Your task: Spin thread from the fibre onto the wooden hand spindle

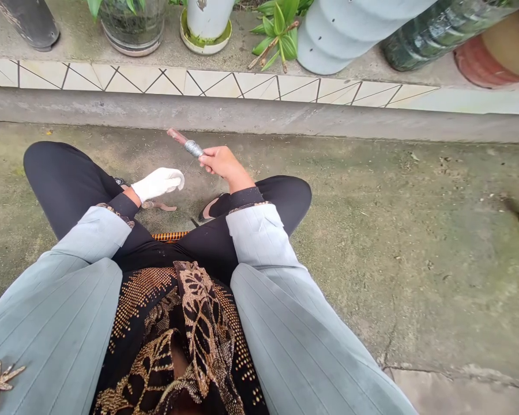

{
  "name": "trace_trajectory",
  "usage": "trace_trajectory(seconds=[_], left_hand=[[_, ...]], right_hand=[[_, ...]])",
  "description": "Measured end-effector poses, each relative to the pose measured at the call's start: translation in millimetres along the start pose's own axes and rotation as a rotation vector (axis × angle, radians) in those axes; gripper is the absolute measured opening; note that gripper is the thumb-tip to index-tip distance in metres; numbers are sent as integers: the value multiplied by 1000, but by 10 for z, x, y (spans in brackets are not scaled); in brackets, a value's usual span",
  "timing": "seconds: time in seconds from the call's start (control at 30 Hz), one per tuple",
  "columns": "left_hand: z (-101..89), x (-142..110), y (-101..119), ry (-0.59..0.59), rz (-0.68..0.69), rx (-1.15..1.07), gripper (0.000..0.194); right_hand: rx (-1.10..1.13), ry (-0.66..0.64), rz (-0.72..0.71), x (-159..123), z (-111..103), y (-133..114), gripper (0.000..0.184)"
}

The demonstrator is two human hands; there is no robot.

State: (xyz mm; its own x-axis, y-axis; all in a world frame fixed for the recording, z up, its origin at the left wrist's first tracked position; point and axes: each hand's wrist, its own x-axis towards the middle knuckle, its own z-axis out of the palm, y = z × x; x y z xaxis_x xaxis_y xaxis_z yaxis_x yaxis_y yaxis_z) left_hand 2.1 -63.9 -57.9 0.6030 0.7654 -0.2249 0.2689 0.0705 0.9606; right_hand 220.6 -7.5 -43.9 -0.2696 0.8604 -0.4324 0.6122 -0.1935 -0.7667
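My right hand (222,161) is bare and closed round the end of a short stick (185,142) wound with thin silvery wire; the stick points up and to the left over the ground. My left hand (158,183) wears a white glove, fingers curled loosely together, hanging above my left knee. A fine strand seems to run from the spool toward the gloved hand, too thin to be sure. Whether the glove pinches it is unclear. I sit low with both knees apart in black trousers.
Mossy concrete ground (393,230) spreads to the right. A raised tiled ledge (259,86) runs across the top, carrying several plant pots, a white pipe pot (341,34) and a small green plant (277,31). A sandal (208,210) and an orange-striped edge (169,235) lie between my legs.
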Motion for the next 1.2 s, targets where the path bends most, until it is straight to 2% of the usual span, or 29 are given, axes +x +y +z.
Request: trace_trajectory(seconds=[0.2, 0.27, 0.33, 0.47, 0.57, 0.63, 0.7, 0.73, 0.83, 0.93, 1.0, 1.07, 1.13, 1.2], left_hand=[[0, -13, 45, 24, 29, 225, 27], [-4, -7, 49, 46, 42, 308, 28], [-6, 2, 51, 46, 44, 376, 29], [-18, 25, 40, 26, 29, 434, 26], [-36, 38, 9, 48, 11, 331, 25], [-49, 48, -25, 70, 9, 195, 25], [-60, 56, -61, 99, 7, 53, 26], [-64, 59, -77, 114, 7, -17, 28], [-70, 56, -97, 138, 11, -171, 37], [-60, 42, -70, 108, 13, -162, 40], [-44, 35, -40, 70, 18, -120, 39], [-30, 33, -19, 40, 31, -89, 36], [-24, 32, -14, 25, 41, -49, 33], [-26, 27, -17, 9, 35, 1, 30]], right_hand=[[-514, -66, 30, 65, 29, 32, 20], [-627, -153, 62, 57, 35, 16, 20], [-677, -307, 126, 35, 43, -1, 19], [-574, -687, 178, -32, 40, 0, 21], [-398, -895, 98, -90, 3, 1, 31], [-226, -969, -12, -136, -46, -18, 35], [5, -916, -151, -185, -111, -46, 38], [127, -829, -217, -207, -145, -60, 39], [408, -432, -318, -239, -212, -84, 39], [489, -109, -279, -185, -197, -63, 38], [437, 20, -214, -107, -150, -23, 31], [286, 87, -131, -23, -95, 26, 22], [28, 107, -51, 40, -46, 62, 15], [-269, 73, -5, 65, -7, 65, 14]])
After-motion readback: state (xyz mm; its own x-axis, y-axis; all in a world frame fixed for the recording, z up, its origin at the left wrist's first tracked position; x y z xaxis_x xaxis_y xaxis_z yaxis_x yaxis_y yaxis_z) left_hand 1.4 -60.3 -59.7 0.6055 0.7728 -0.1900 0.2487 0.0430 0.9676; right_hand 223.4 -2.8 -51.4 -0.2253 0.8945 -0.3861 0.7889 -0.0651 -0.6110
